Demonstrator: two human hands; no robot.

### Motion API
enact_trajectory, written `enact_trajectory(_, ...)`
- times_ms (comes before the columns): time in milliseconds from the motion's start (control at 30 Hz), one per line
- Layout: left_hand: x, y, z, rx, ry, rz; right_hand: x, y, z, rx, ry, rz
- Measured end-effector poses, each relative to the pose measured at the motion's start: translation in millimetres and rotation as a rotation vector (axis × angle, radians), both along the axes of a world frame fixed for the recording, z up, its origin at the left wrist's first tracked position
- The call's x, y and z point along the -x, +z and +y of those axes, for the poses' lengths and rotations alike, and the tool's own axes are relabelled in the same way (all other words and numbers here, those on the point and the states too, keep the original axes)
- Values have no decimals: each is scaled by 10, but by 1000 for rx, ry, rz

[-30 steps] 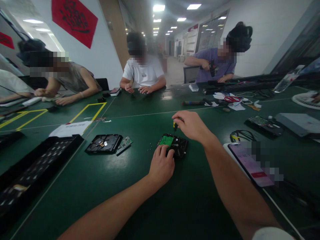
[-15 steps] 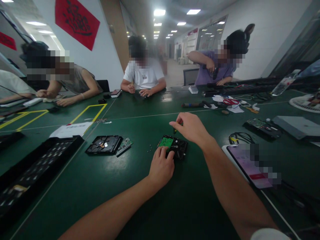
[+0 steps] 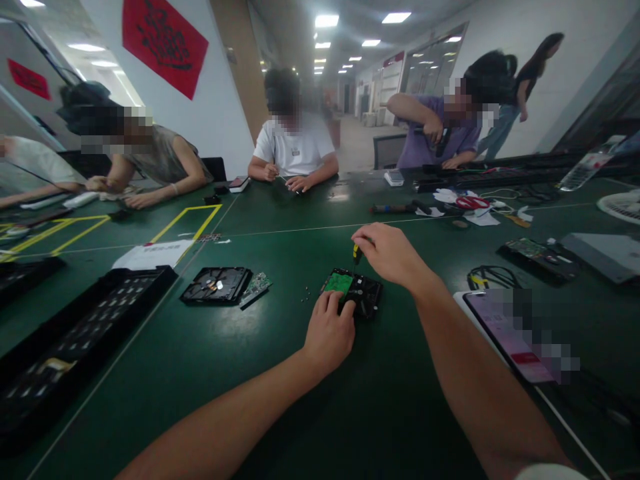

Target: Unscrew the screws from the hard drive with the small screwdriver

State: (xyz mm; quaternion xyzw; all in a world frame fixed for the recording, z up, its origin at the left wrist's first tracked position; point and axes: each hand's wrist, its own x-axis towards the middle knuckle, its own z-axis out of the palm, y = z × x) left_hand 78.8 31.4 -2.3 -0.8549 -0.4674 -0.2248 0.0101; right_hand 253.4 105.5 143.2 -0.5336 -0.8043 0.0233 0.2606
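Observation:
A hard drive (image 3: pixel 369 297) with a green circuit board (image 3: pixel 338 282) lies in front of me. My left hand (image 3: pixel 332 327) holds it by its near side, with fingertips on the board and the black casing. My right hand (image 3: pixel 387 250) is closed around the top of a screwdriver (image 3: pixel 357 254) with a yellow and black handle. The screwdriver stands nearly upright, its thin shaft pointing down to the drive by the board's edge. Whether the tip sits in a screw is too small to tell. Several tiny screws (image 3: pixel 307 293) lie left of the drive.
On the left are another hard drive (image 3: pixel 216 285), a loose circuit board (image 3: pixel 257 287) and a long black tray (image 3: pixel 95 333). A phone (image 3: pixel 505 333), a cable (image 3: pixel 493 277) and another drive (image 3: pixel 540 259) lie to the right. Co-workers sit across the green table (image 3: pixel 280 413).
My right hand has risen slightly off the drive, and more of the yellow screwdriver handle shows. My left hand stays on the drive. A walking person has appeared at the back right. The view has shifted slightly.

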Motion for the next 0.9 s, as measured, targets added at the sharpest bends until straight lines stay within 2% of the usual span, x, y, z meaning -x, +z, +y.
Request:
enact_trajectory(200, 4, -9, -6, -4, 0, 10, 5, -17, -15, 20, -145, 27)
enact_trajectory(267, 5, -6, -3, -3, -4, 7, 2, -24, -6, 22, -133, 70)
enact_trajectory(500, 5, 7, -5, 0, -5, 0, 11, -27, 8, 74, 43, 134)
enact_trajectory(733, 19, -24, 10, -9, -8, -3, 39, -61, 36, 0, -14, 81)
enact_trajectory(900, 18, -34, 17, -17, -46, 4, -4, -35, 22, 40, -23, 122)
